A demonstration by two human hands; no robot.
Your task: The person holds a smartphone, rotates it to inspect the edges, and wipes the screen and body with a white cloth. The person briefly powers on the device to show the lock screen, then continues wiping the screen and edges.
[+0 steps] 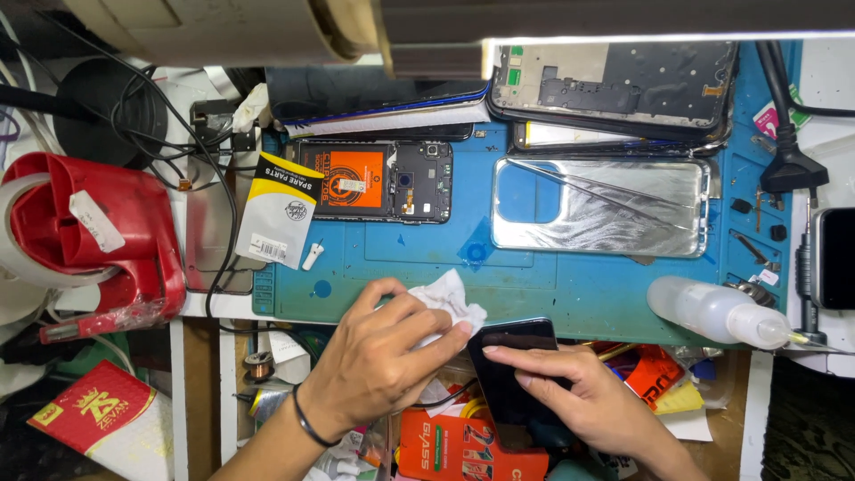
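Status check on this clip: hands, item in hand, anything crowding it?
Left hand presses white tissue toward black phone. Right hand steadies phone. Squeeze bottle lies close, right.

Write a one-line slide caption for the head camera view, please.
Left hand presses a white tissue to a dark phone held by the right hand, over a blue repair mat.

You have one view only, from the camera on your head, looking almost straight down and close onto the blue mat [552, 294]. The mat fills the middle of the frame; its far edge runs under a shelf at the top, and its near edge sits just above your hands.
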